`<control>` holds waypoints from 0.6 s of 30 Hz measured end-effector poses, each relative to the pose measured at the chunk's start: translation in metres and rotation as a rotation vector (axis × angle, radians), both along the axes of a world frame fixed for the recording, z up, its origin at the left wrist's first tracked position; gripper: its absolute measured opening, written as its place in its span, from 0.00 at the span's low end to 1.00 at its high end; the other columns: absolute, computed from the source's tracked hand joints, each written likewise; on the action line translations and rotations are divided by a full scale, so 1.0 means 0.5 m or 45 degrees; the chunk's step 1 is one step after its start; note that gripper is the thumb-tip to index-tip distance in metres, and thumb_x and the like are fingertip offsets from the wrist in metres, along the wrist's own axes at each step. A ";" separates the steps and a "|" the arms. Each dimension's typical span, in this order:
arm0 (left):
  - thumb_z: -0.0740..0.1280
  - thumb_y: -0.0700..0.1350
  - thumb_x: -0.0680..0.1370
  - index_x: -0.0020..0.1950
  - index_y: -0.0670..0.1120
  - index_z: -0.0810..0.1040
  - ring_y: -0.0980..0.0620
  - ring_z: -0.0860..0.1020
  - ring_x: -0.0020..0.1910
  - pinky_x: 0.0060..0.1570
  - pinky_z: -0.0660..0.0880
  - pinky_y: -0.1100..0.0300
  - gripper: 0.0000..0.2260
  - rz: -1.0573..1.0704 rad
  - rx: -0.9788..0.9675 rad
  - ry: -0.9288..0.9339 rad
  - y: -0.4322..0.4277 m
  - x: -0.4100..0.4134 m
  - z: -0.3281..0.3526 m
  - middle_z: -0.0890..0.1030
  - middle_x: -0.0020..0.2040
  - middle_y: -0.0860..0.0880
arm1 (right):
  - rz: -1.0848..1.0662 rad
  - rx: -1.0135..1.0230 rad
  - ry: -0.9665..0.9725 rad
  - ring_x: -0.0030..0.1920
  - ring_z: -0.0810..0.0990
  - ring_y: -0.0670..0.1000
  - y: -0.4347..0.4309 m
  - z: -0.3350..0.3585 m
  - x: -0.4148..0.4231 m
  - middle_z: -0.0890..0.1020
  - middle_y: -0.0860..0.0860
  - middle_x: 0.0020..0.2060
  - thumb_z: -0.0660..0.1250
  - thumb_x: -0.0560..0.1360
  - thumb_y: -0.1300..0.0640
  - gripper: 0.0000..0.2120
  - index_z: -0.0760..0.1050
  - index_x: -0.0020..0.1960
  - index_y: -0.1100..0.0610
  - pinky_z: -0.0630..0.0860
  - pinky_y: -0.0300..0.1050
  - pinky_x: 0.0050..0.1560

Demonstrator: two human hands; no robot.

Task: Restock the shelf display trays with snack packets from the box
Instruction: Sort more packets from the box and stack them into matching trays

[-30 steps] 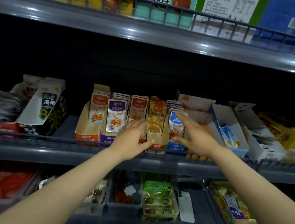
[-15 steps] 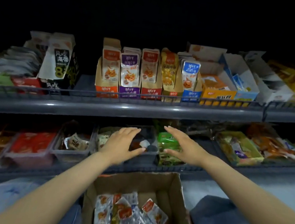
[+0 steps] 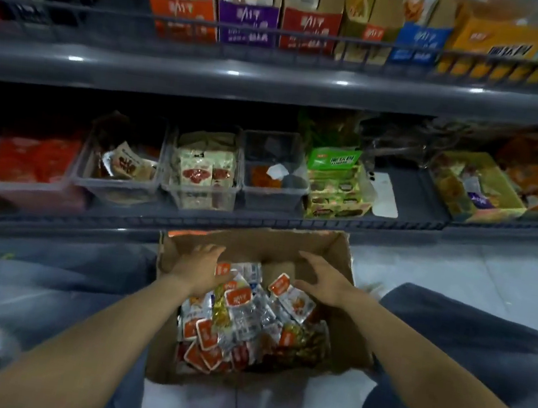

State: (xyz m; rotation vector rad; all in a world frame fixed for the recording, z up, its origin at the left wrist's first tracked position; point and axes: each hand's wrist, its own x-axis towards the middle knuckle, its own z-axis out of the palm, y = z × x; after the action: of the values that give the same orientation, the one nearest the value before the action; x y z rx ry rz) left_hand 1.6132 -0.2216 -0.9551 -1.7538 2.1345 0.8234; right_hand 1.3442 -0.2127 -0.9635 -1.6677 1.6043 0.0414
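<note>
1. Location: the open brown corrugated cardboard box (image 3: 255, 241) sits on the pale tiled floor (image 3: 458, 272), just in front of the lower grey metal shelf (image 3: 258, 219). A loose heap of small clear-film snack packets with orange-red labels (image 3: 244, 321) covers its bottom.
2. Left grip (image 3: 200, 265): bare hand, palm down over the far-left edge of the heap, fingers straight and spread. Nothing is held. Contact with the top packets cannot be told.
3. Right grip (image 3: 324, 280): fingers apart and loosely bent, thumb turned toward the heap, over its far-right edge. Nothing is clasped.
4. Handling (judgement): the packets look light, soft and glossy, so they will probably slide on each other. The contents may crush under a hard squeeze. Best hold: gather a bundle between both palms from the sides, or pinch single packets at the labelled top seal.
5. Destination (judgement): similar labels show on the row of upright cardboard display trays (image 3: 306, 29) on the upper shelf. A clear plastic tray (image 3: 272, 194) on the lower shelf looks nearly empty. Which one gets these packets cannot be told.
</note>
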 end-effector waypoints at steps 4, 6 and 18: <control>0.57 0.62 0.78 0.76 0.47 0.56 0.45 0.61 0.73 0.69 0.63 0.54 0.31 0.059 0.101 0.033 0.020 0.016 -0.079 0.61 0.76 0.46 | -0.140 0.213 -0.084 0.68 0.69 0.54 0.018 -0.093 0.016 0.69 0.50 0.68 0.72 0.71 0.44 0.35 0.63 0.73 0.53 0.67 0.50 0.69; 0.57 0.61 0.79 0.75 0.45 0.59 0.45 0.64 0.71 0.66 0.66 0.55 0.30 0.076 0.138 0.006 0.021 0.020 -0.107 0.63 0.74 0.45 | -0.216 0.279 -0.126 0.65 0.73 0.56 0.023 -0.156 0.021 0.74 0.54 0.64 0.74 0.69 0.47 0.34 0.66 0.70 0.55 0.70 0.54 0.66; 0.52 0.59 0.81 0.73 0.45 0.64 0.44 0.70 0.68 0.65 0.67 0.54 0.26 0.494 0.551 0.186 0.025 0.019 -0.268 0.69 0.72 0.43 | -0.435 0.568 -0.403 0.68 0.68 0.55 0.017 -0.301 0.105 0.67 0.53 0.68 0.65 0.77 0.61 0.25 0.63 0.72 0.56 0.69 0.22 0.45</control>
State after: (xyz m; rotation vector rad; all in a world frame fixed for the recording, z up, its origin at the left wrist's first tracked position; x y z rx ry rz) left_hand 1.6227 -0.2092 -1.0889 -1.9268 1.5424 1.4264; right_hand 1.3966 -0.2040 -1.1140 -0.9943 1.4829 -0.0353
